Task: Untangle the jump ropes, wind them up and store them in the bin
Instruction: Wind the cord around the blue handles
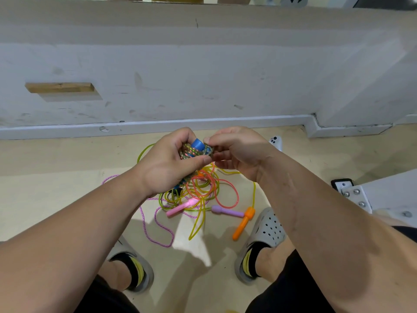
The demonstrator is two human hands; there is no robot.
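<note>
While the other jump ropes [203,190] lie tangled on the floor near our feet, we clamp the braided rope [191,152] and its blue handle [198,144] in our curled left hand [167,166], apparently steadying it while the right hand [239,152] pinches its end; no bin shows.

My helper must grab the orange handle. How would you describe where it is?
Find the rope tangle on the floor. At its right edge, by the right grey shoe, lies the orange handle, its head touching a paler purple handle.
</note>
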